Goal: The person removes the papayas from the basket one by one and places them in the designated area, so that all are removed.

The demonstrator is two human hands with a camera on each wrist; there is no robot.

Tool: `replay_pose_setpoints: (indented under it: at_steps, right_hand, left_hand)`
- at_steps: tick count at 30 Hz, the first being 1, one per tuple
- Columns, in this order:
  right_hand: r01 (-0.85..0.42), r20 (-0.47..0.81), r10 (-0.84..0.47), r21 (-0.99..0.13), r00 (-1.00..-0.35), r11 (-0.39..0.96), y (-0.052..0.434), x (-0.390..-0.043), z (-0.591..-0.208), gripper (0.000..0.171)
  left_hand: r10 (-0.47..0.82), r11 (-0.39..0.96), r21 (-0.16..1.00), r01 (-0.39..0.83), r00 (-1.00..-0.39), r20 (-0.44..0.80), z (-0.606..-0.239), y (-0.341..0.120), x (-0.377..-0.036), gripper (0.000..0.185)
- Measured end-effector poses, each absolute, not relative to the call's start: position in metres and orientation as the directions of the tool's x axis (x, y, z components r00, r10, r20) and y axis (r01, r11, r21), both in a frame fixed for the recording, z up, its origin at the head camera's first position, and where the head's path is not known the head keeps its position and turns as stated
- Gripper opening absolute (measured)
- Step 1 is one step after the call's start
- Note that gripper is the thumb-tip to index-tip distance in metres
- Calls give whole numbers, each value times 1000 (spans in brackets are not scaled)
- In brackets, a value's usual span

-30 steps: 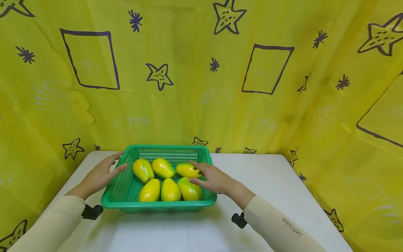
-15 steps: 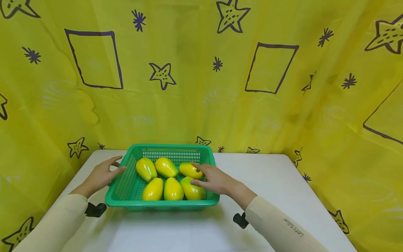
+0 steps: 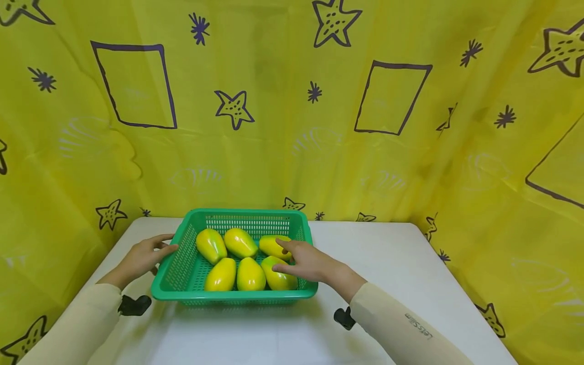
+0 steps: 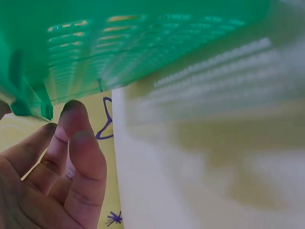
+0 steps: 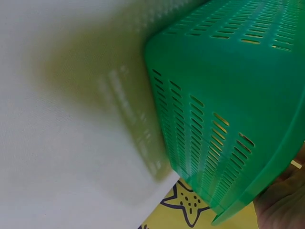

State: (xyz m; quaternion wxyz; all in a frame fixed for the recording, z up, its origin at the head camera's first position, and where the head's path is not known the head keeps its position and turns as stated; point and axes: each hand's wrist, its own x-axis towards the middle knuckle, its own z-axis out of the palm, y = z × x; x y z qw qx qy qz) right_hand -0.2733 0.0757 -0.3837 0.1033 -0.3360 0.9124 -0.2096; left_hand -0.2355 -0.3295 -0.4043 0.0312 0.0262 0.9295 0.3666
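Observation:
A green plastic basket (image 3: 234, 295) with slotted walls stands on a white table, holding several glossy yellow-green mangoes (image 3: 250, 275). At its left rim is my left hand (image 3: 143, 256), thumb over the edge and fingers on the outside. In the left wrist view, loosely bent fingers (image 4: 86, 162) lie close under the rim, with a gap showing beside it. My right hand (image 3: 310, 261) reaches over the right rim, fingers loosely extended above the two rightmost mangoes. The right wrist view shows the outer wall of the basket (image 5: 214, 119), with most of that hand hidden behind the rim.
The white table (image 3: 365, 274) extends to the right of the basket and in front of it. A yellow curtain (image 3: 274, 162) with drawn stars and frames closes off the back and both sides. A black wrist camera (image 3: 344, 318) hangs under the right sleeve.
My left hand has come down from above the left rim to its outer side, thumb now at the edge. The right hand is almost unmoved, and basket and mangoes keep their places.

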Motion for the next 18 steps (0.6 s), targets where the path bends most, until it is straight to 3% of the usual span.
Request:
replay_pose_setpoints:
  at_steps: [8, 18]
  right_hand:
    - [-560, -100, -648, -415, -755, 717, 69, -278, -383, 78]
    - [-533, -161, -624, -386, -765, 753, 63, -282, -388, 81]
  left_hand:
    - [42, 657, 752, -52, -993, -106, -406, -329, -239, 73]
    - [32, 622, 780, -65, -994, -109, -412, -330, -237, 75]
